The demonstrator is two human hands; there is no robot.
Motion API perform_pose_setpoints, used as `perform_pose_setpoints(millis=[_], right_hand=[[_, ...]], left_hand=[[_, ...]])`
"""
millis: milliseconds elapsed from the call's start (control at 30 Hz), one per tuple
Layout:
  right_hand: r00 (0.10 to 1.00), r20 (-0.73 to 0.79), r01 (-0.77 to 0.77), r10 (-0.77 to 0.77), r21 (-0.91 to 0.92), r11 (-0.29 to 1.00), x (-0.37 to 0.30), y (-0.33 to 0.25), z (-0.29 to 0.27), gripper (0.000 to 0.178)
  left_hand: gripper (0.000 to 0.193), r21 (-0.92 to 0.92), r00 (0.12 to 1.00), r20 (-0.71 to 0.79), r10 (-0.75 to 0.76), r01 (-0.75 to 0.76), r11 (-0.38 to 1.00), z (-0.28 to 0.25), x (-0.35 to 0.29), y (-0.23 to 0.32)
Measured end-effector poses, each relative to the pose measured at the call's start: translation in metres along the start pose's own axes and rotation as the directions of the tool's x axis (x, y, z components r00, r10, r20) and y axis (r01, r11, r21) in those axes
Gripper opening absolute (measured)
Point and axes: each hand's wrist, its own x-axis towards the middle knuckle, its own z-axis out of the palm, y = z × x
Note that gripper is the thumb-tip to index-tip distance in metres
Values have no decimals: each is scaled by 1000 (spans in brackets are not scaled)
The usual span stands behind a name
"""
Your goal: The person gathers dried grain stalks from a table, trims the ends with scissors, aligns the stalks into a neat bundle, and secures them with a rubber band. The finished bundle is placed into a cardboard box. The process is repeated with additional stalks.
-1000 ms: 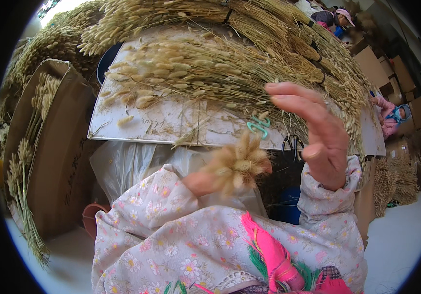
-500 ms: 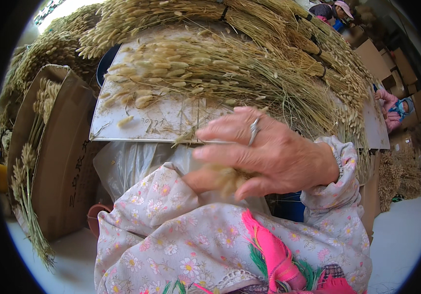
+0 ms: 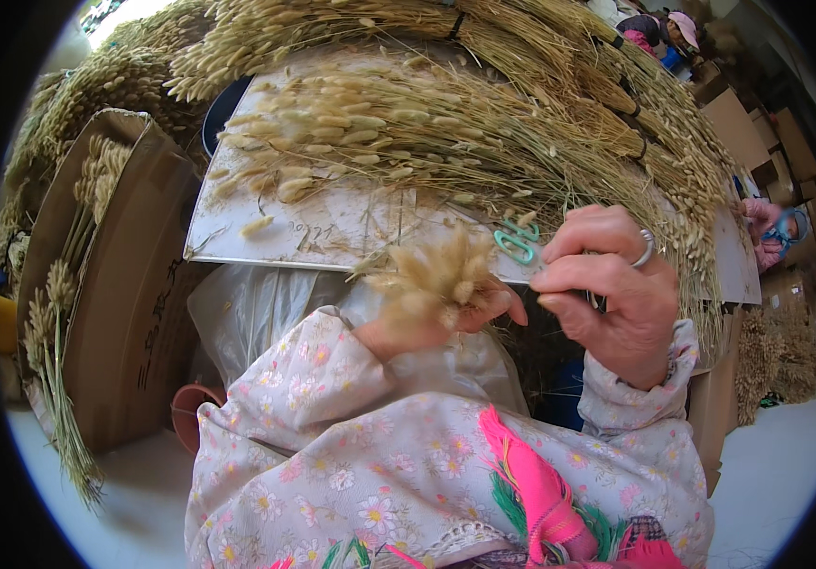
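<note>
My left hand [image 3: 489,305] is closed round a small bunch of dried bunny-tail grass [image 3: 438,277], just in front of the table edge. Fluffy, pale tan heads spread above the fist and are partly blurred. To its right, my right hand [image 3: 617,284], with a ring on one finger, is raised with thumb and fingertips drawn together; what they hold, if anything, I cannot make out. Mint-green scissors [image 3: 516,245] show their handle loops beside the right fingertips; their blades are hidden. Loose bunny-tail stems [image 3: 380,123] lie across the white table [image 3: 275,242] beyond both hands.
Tied bundles of dried grass [image 3: 522,47] are piled along the table's far side. At left stands a cardboard box [image 3: 133,313] with stems over its rim, near a reddish-brown bucket [image 3: 194,412]. Clear plastic [image 3: 261,308] hangs below the table edge. Two people are at far right.
My right hand has moved right, away from the left hand, and its fingers have drawn in. The bunch in my left hand and the green scissors now show.
</note>
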Motion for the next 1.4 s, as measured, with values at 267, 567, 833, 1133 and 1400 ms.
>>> perform_pose_setpoints(millis=[267, 567, 833, 1133, 1400], right_hand=[[998, 10, -52, 55, -211, 976, -8, 2, 39, 22], [952, -115, -278, 282, 46, 959, -11, 11, 50, 17], [951, -95, -282, 296, 134, 950, -8, 11, 47, 16], [979, -146, -156, 140, -103, 982, -1, 5, 47, 19], [976, -175, -162, 127, -207, 965, 3, 7, 46, 19]], left_hand=[[20, 60, 987, -146, -73, 82, 995, -2, -7, -5], [25, -580, 986, 28, -165, 150, 801, -2, -7, -23], [29, -616, 988, 95, -120, 153, 773, -8, -5, -34], [24, -185, 991, -45, -128, 118, 976, 3, -2, -19], [22, -117, 998, -62, 21, -29, 993, 1, -1, -9]])
